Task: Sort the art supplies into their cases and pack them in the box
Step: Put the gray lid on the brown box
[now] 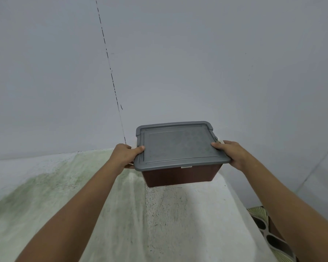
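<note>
A dark red-brown plastic box (180, 175) with a grey lid (178, 146) fitted on top is held up in the air in front of me, above the far part of the table. My left hand (126, 155) grips the box's left side, thumb lying on the lid's edge. At the right side my right hand (230, 153) grips it the same way, thumb on the lid. A pale handle piece shows by each hand. The lid hides whatever is inside; no art supplies or cases are visible.
A table (121, 214) covered in a white cloth with faded green stains stretches below the box to a pale wall (178, 63). Its right edge drops to a patterned floor (269, 233). A thin dark line runs down the wall at left.
</note>
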`<state>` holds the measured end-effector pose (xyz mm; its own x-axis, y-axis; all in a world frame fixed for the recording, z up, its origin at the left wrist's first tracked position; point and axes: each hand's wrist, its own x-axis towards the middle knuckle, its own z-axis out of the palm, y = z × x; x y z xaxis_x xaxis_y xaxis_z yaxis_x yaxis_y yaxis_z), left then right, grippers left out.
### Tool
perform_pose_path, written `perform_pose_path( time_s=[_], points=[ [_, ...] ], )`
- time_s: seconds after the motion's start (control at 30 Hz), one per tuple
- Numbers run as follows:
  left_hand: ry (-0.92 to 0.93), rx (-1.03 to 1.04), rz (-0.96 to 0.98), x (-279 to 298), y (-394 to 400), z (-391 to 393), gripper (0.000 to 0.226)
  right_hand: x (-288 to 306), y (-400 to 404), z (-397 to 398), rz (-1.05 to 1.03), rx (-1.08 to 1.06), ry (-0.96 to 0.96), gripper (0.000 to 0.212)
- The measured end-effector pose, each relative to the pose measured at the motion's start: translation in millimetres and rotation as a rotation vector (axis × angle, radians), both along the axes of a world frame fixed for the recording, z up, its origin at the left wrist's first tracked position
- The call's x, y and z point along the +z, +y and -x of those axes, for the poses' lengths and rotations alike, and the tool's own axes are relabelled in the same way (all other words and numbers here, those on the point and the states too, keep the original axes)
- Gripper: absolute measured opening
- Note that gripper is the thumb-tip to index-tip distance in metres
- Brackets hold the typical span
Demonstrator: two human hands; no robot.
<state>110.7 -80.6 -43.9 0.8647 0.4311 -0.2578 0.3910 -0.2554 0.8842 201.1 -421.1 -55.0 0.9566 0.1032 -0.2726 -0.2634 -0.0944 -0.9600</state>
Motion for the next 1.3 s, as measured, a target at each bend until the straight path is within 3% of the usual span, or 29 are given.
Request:
perform_pose_path(
  time_s=[0.1, 0.2, 0.4, 0.5, 0.63, 0.9, 1.07, 1.3],
  points=[
    [-0.038, 0.047, 0.041, -0.6, -0.4, -1.8, 0.074, 0.8, 1.7, 2.2, -0.002, -0.013, -0.06, 0.039],
    [-0.101, 0.097, -0.012, -2.3, -2.6, -2.0, 0.081, -2.4, 1.7, -0.1, 0.055, -0.065, -0.153, 0.047],
    [-0.202, 0.104, -0.109, -8.3, -4.4, 5.8, 0.063, -1.5, 3.2, 3.1, 0.22, -0.09, -0.324, 0.069],
    [-0.22, 0.04, -0.249, -2.9, -7.6, 11.1, 0.068, 2.5, 5.3, 5.6, 0.369, -0.042, -0.411, 0.059],
    [-0.265, -0.093, -0.39, 5.0, -17.5, 16.0, 0.057, 3.9, 7.2, 7.7, 0.47, 0.032, -0.461, 0.05],
    [-0.237, -0.189, -0.358, -1.1, -12.1, 12.1, 0.061, 0.3, 6.7, 16.5, 0.247, 0.05, -0.359, 0.06],
    [-0.189, -0.212, -0.299, -7.4, -4.1, 12.7, 0.065, 0.7, 15.7, 21.1, 0.333, 0.061, -0.368, 0.057],
    [-0.134, -0.196, -0.257, -5.8, 25.7, 30.0, 0.07, -8.2, 51.8, 43.8, 0.199, -0.028, -0.368, 0.06]
  ],
)
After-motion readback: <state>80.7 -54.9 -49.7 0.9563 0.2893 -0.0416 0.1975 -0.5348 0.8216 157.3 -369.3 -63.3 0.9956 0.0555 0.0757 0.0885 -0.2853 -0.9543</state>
